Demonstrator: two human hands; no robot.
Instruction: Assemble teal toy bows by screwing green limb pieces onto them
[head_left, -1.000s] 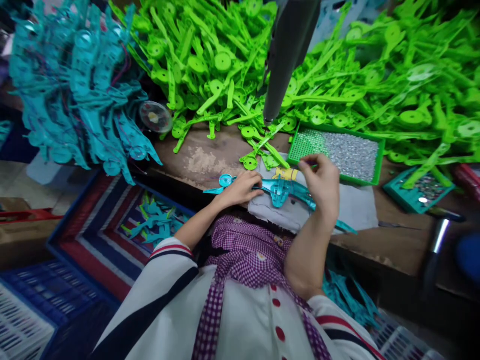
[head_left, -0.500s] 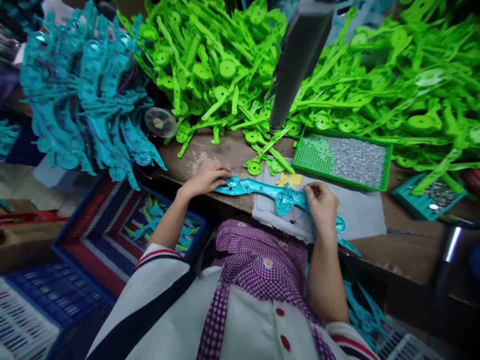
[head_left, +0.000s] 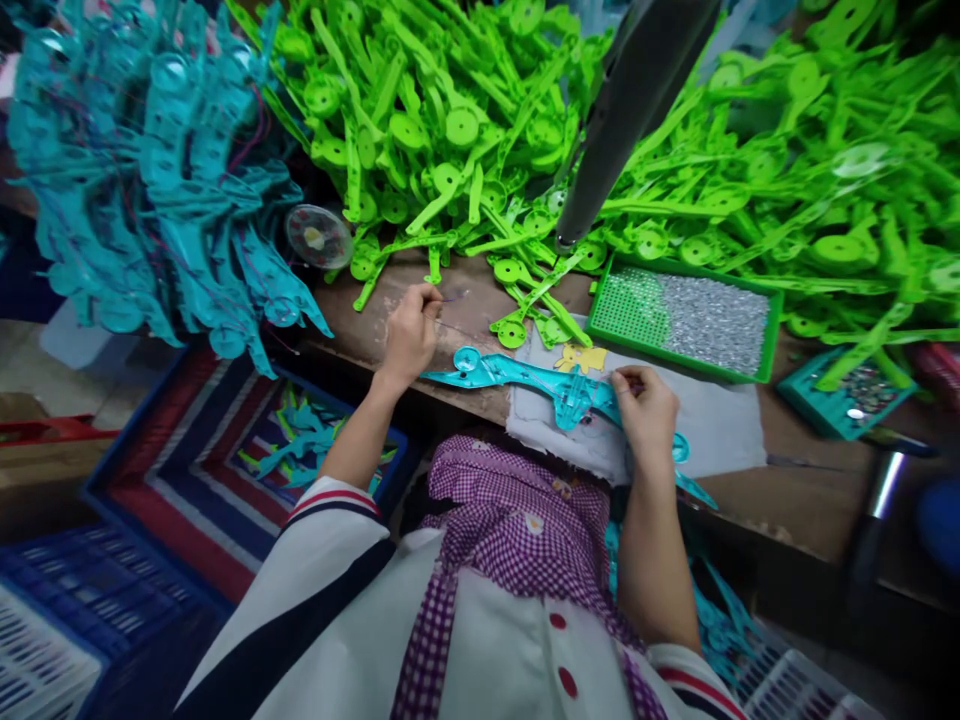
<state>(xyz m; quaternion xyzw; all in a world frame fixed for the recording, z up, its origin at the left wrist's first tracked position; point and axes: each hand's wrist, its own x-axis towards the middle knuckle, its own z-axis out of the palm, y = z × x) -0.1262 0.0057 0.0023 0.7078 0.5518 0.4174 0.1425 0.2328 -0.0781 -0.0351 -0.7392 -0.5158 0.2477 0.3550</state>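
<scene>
Your left hand pinched a thin wire; the blue part ran sideways under your right hand, grip hidden.

On the tabletop, with the tray of small pieces as landmark: a heap of plastic parts lies behind it and spreads to both sides. A disc and, beyond it, a stack of parts sit to its left. A smaller box stands just to its right. Before it lies a cloth, with one long part across the cloth, reaching leftward. Below and left of the tray, a crate holds more parts.
</scene>
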